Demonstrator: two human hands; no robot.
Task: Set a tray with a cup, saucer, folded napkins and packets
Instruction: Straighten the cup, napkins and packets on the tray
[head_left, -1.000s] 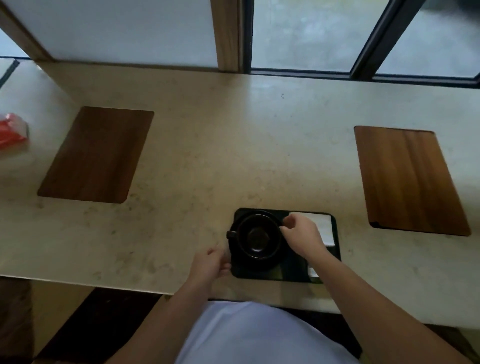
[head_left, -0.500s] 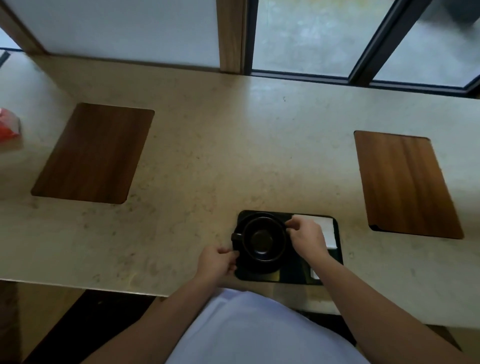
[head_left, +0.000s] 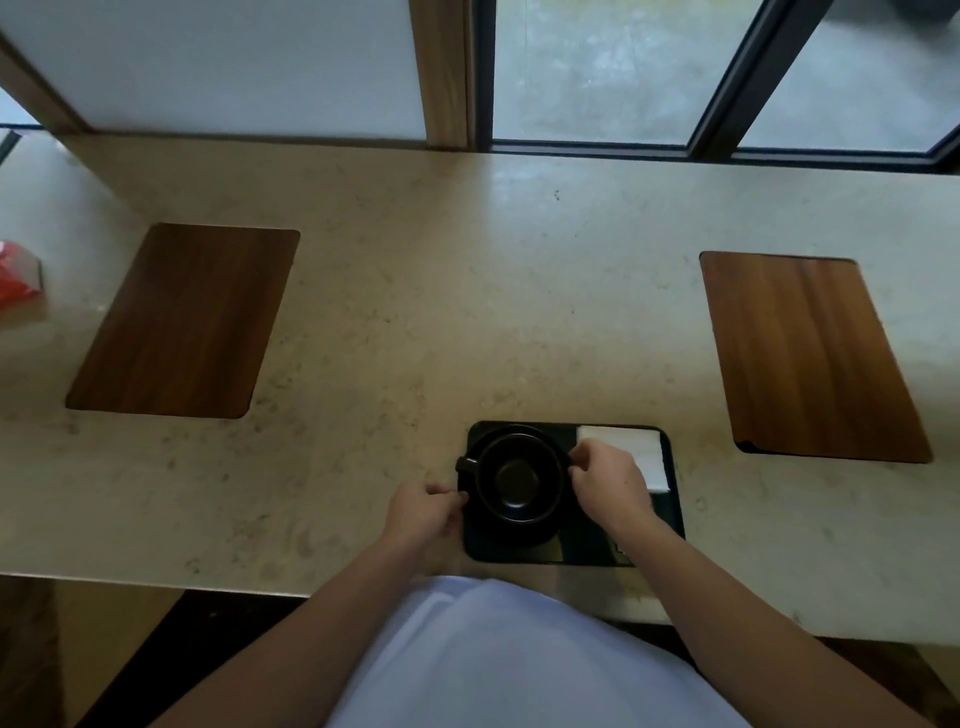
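A small black tray lies at the counter's near edge. On its left half a black cup stands on a black saucer, handle pointing left. A stack of white folded napkins fills the tray's far right corner. My left hand pinches the saucer's left rim. At the cup's right side my right hand pinches the rim of the cup or saucer; which one is unclear. My right forearm hides the tray's near right part, where a small white bit peeks out.
Two wooden placemats lie on the beige stone counter: one at the left, one at the right. A red packet sits at the far left edge. Windows and a wooden post run along the counter's back.
My left hand has moved right from beside the tray onto the saucer's left rim. My right hand stays at the cup's right side. The camera view has shifted slightly.
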